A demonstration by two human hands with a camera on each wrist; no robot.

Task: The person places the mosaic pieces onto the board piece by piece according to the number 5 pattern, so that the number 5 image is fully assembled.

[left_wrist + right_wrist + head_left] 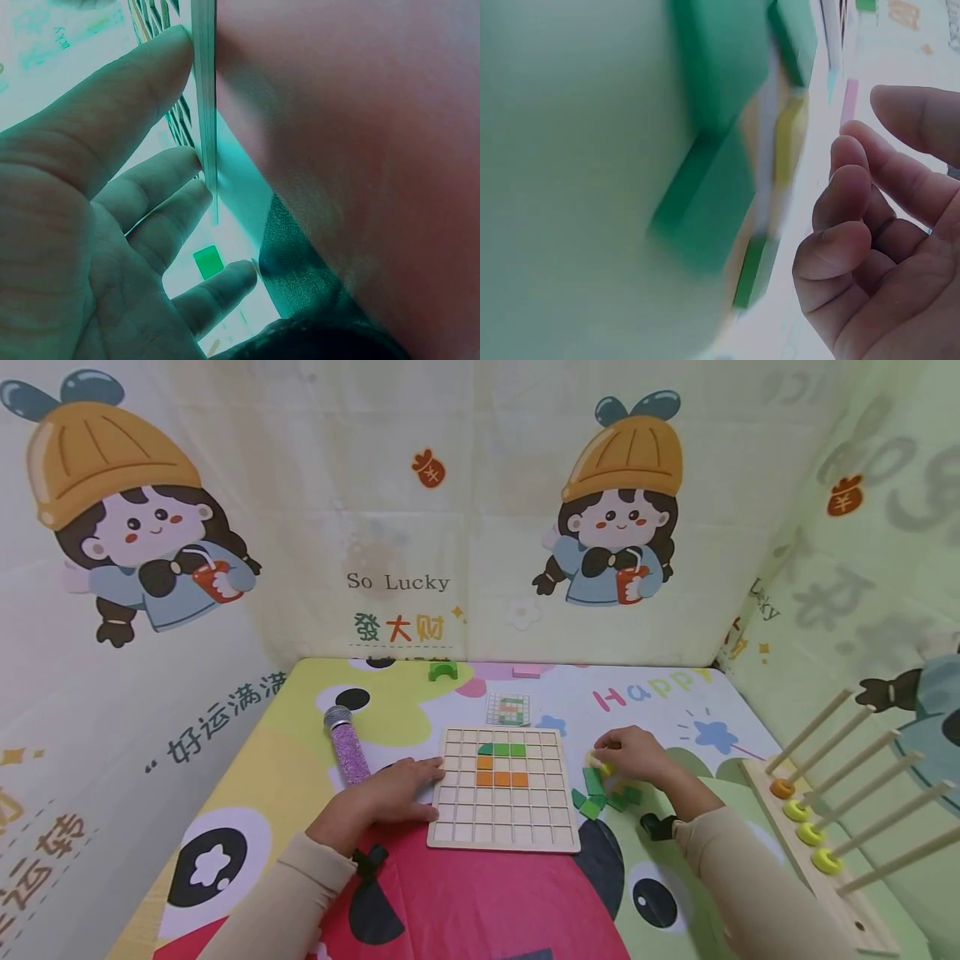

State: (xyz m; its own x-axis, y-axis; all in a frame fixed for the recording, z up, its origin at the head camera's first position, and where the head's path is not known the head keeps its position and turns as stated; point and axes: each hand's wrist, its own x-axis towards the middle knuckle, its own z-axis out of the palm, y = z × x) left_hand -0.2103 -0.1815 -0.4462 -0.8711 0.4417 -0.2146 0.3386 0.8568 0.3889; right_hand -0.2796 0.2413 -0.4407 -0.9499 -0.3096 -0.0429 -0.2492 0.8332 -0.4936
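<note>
- Nearest stuff first: the rack (847, 906) sits lower right, pegs up, with a few rings (810, 833) on it. Doesn't look involved.
- The board (506, 818) is just below centre of frame, and bare cells fill its lower half. Left hand (393, 789) is at its left edge, fingers pretty straight and touching the side, not wrapped round it. Guessing that's to steady it.
- Green pieces (510, 750) make a short row near the board's top, orange pieces (503, 779) below. So I'd call it part-filled.
- Right hand (633, 753) is over the loose pile, right of centre: green blocks (592, 782) plus a yellow block (789, 139). Fingers loosely curled, thumb apart from them, no piece visible between. The wrist view's blurry, so fair warning on that.
- My read: the step is choosing a piece. Next move calls for a clean pinch on one block without scattering its neighbours, then lining it up with a cell.
- Mic (348, 752) lies left of the board.
- Card (510, 709) just beyond the board has a small coloured grid, probably worth checking first.
- Farthest: green arch (443, 667) and pink block (527, 672), by the back edge.
</note>
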